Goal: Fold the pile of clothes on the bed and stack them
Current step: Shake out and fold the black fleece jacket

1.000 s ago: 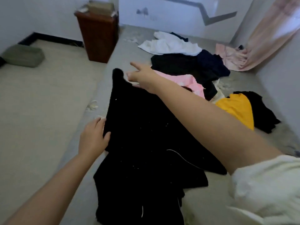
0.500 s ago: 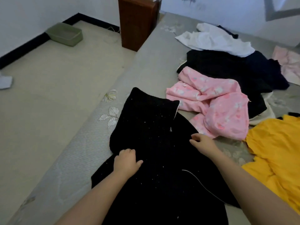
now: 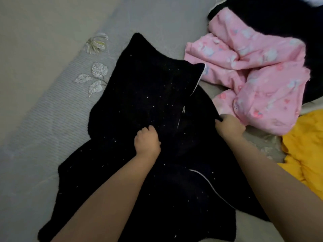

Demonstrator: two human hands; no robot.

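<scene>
Right now both hands grip the black zip-up garment (image 3: 148,95), spread flat on the bed (image 3: 52,123): the left hand (image 3: 146,143) bunches fabric near the zipper, and the right hand (image 3: 229,127) pinches its right edge. Just beside that edge lie the crumpled pink garment (image 3: 258,81) and a yellow garment (image 3: 304,147).

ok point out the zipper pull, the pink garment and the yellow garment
zipper pull (image 3: 183,109), head view, on the metal tab
pink garment (image 3: 262,88), head view, on its crumpled middle
yellow garment (image 3: 304,147), head view, on the visible fold at the right edge
</scene>
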